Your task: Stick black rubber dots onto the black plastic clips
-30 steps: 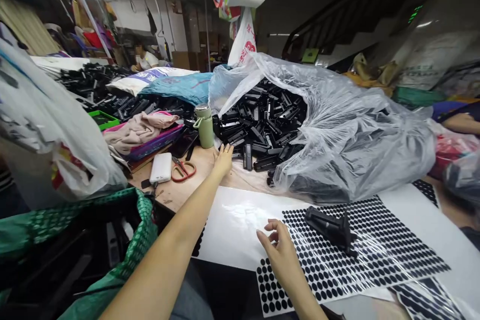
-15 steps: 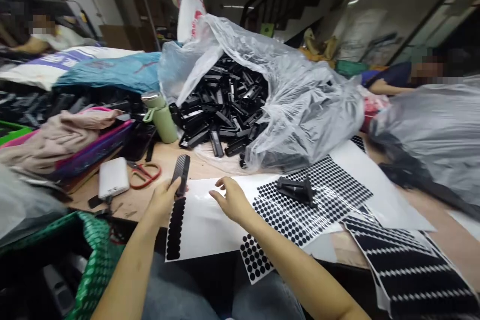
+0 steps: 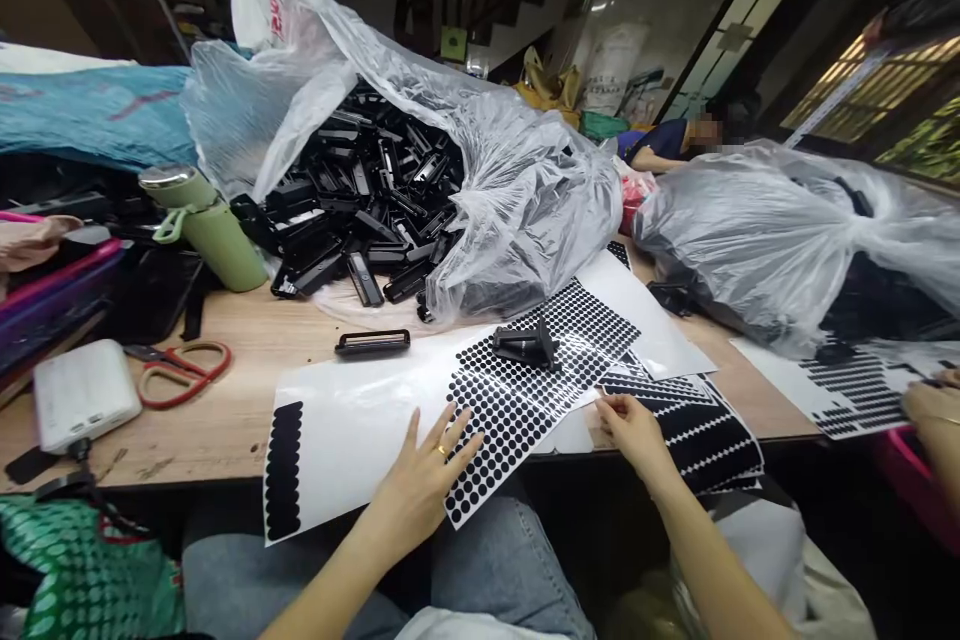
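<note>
My left hand [image 3: 424,470] lies flat with fingers spread, a ring on one finger. Under its fingertips is a white sheet of round black stickers [image 3: 517,410]. My right hand [image 3: 637,440] is closed in a pinch at the left corner of a sheet of black strips [image 3: 697,435]; what sits between the fingertips is too small to make out. On the dotted sheet rests a black plastic stand-like part [image 3: 523,345]. Farther left, a slim black plastic part [image 3: 373,343] lies at the back edge of a white backing sheet [image 3: 352,420], which bears a scalloped black column [image 3: 285,470].
Behind, a clear plastic bag [image 3: 525,190] spills several black parts [image 3: 367,190]. Red-handled scissors [image 3: 187,375], a white power bank [image 3: 86,395] and a green bottle [image 3: 217,230] stand left. At right are another bag [image 3: 757,240] and another person's hand [image 3: 934,410].
My left hand has let go of the slim black part and moved right onto the dotted sheet. My right hand has moved right to the strip sheet and closed. The view has turned right.
</note>
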